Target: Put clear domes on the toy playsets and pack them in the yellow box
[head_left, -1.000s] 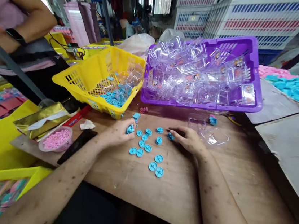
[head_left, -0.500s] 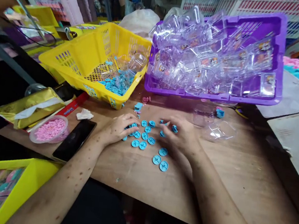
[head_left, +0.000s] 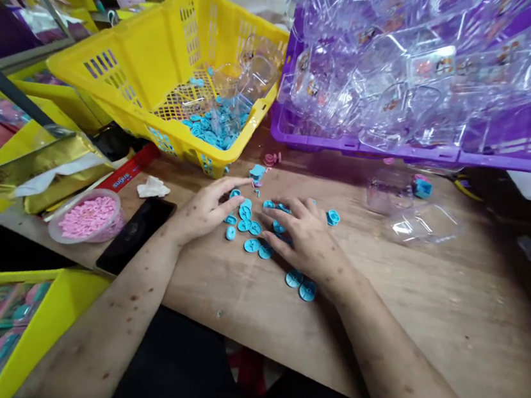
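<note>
Small round blue plastic discs [head_left: 252,245] with cross-shaped ribs lie scattered on the wooden table [head_left: 377,316]. My left hand [head_left: 209,208] is at the left of the group, fingers stretched out and thumb apart, beside several pieces. Over the right part of the group spreads my right hand [head_left: 302,232], its fingers apart and partly covering some discs. Two discs [head_left: 301,285] lie nearer the table's front edge, under the right wrist's side. A blue piece [head_left: 333,217] sits just right of the right hand. Beyond the left fingertips is a blue block-like piece [head_left: 257,172].
A yellow basket [head_left: 126,111] holding blue parts stands behind on the left; a purple crate [head_left: 368,148] of clear plastic packages is at the back right. Left are a tub of pink pieces [head_left: 91,219] and a phone [head_left: 138,235]. Clear plastic shells [head_left: 424,225] lie right.
The camera view has shifted closer to the baskets. My right hand has moved left over the discs and spread its fingers. Several discs are now grouped differently between the hands.
</note>
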Demonstrator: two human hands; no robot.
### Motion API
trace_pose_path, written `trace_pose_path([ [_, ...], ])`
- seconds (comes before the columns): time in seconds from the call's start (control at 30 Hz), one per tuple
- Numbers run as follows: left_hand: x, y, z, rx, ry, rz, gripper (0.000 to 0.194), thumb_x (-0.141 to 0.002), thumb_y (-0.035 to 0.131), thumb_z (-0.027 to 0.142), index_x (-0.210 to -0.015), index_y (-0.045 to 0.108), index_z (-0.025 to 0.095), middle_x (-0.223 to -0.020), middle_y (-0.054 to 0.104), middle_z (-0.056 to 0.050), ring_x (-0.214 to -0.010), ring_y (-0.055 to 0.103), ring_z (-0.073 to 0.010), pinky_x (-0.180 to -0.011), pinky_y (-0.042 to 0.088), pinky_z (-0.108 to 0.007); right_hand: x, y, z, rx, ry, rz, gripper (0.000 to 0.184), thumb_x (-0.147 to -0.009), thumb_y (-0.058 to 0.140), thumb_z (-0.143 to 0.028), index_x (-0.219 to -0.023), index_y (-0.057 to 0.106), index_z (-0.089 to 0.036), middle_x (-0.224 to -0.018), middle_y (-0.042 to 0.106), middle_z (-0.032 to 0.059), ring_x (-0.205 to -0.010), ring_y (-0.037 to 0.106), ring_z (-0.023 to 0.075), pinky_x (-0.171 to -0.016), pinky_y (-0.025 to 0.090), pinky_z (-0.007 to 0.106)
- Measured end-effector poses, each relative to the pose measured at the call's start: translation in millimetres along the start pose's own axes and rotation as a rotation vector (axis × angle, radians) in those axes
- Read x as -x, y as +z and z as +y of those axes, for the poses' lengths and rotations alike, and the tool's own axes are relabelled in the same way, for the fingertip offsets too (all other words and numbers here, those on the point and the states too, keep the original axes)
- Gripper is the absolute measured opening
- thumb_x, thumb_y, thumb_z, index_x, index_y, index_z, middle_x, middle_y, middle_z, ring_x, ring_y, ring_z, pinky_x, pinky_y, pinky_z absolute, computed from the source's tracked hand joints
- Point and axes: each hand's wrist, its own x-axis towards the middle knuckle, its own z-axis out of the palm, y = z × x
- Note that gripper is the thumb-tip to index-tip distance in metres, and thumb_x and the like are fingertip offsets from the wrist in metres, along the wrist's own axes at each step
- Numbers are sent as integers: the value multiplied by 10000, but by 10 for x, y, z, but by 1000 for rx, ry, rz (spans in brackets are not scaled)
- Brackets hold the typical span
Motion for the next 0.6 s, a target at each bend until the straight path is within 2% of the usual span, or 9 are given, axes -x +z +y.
trace_pose_path([
  [0.07,-16,15,-26,153,-76,81,467,-988,787,369,-1415,660,226,-1150,788,-68,-1026,764,-221,-937,627,-362,-20,34,-44,82,26,-34,476,-1096,747,-506,-1491,740,-240,-1608,655,165,-1395,554,459,-1051,483,622],
  [0.13,-35,31,-45,257,-124,165,418,-893,878,351,-1228,673,210,-1054,797,-52,-979,781,-213,-889,634,-328,-28,56,-55,111,19,-51,489,-1104,733,-525,-1496,741,-233,-1595,678,156,-1445,524,479,-1068,446,646],
  [0.2,-47,42,-50,288,-121,201,337,-865,896,346,-1080,681,202,-1053,805,-60,-997,782,-211,-905,634,-321,-24,53,-37,94,2,-35,423,-1120,718,-499,-1441,776,-230,-1527,735,138,-1475,519,473,-1111,402,661],
  [0.33,-39,47,-2,231,-28,176,241,-897,851,335,-1072,750,203,-1110,797,-55,-917,726,-172,-829,610,-285,-4,-9,38,-3,-55,-55,273,-1114,745,-448,-1291,842,-264,-1438,795,98,-1490,534,453,-1133,372,652],
  [0.43,-55,19,88,114,20,92,180,-945,810,319,-1082,771,209,-1100,802,-45,-899,717,-170,-803,593,-279,9,-64,119,-75,-82,-44,225,-1097,772,-437,-1246,859,-293,-1484,766,99,-1431,581,422,-1102,406,604],
  [0.53,-184,-39,171,-23,81,-92,196,-1000,747,298,-1170,784,207,-1186,821,-62,-1032,765,-201,-908,612,-306,23,-108,215,-73,-5,42,279,-1074,787,-454,-1294,847,-293,-1419,776,134,-1291,638,399,-1004,451,538],
  [0.6,-336,-71,174,-96,139,-226,245,-1016,713,293,-1233,783,200,-1198,833,-71,-1044,788,-211,-937,625,-317,31,-129,274,-52,54,90,327,-1067,775,-459,-1338,828,-283,-1336,789,150,-1226,655,393,-957,462,509],
])
